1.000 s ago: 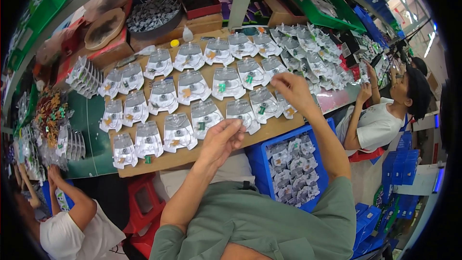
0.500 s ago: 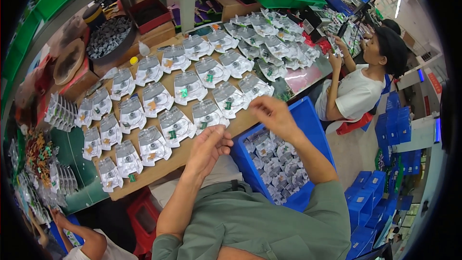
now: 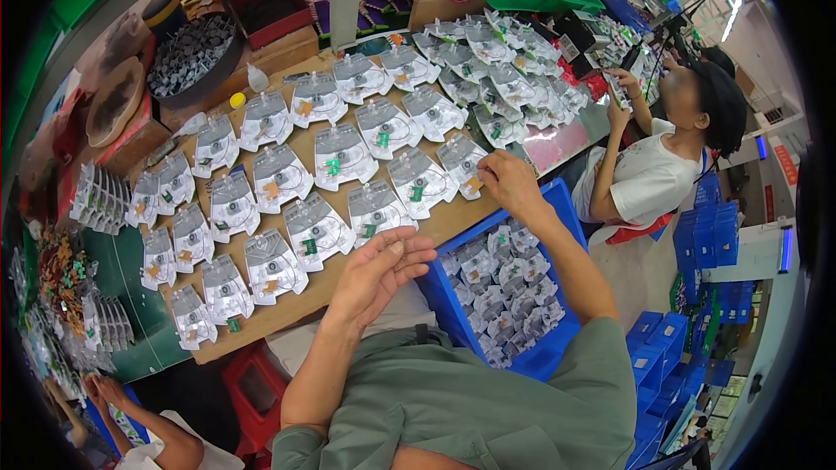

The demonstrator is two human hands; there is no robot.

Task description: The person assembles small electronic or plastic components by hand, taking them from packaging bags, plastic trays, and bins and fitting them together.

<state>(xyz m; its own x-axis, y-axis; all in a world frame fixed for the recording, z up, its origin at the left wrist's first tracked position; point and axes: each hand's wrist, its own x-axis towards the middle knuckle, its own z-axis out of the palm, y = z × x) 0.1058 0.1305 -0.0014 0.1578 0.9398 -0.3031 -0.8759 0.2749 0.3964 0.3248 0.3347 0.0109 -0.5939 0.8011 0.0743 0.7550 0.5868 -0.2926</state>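
Observation:
Rows of clear-and-grey fan-shaped plastic housings with thin wires cover the board in front of me. My right hand is at the right end of the rows, fingers bent together at the edge of one housing. A small orange part shows beside those fingertips; whether they grip anything is hidden. My left hand hovers over the board's near edge, palm turned up and fingers stretched, with nothing visible in it. Closest to it lies a housing bearing a small green connector.
A blue bin full of similar housings stands below my right forearm. More housings are heaped at the far right, near a seated co-worker. A black tub of grey parts and a red tray sit far left.
My right hand has moved slightly right and away from me, to the edge of the end housing. The left hand's fingers have straightened out of their curl. The view has shifted a little.

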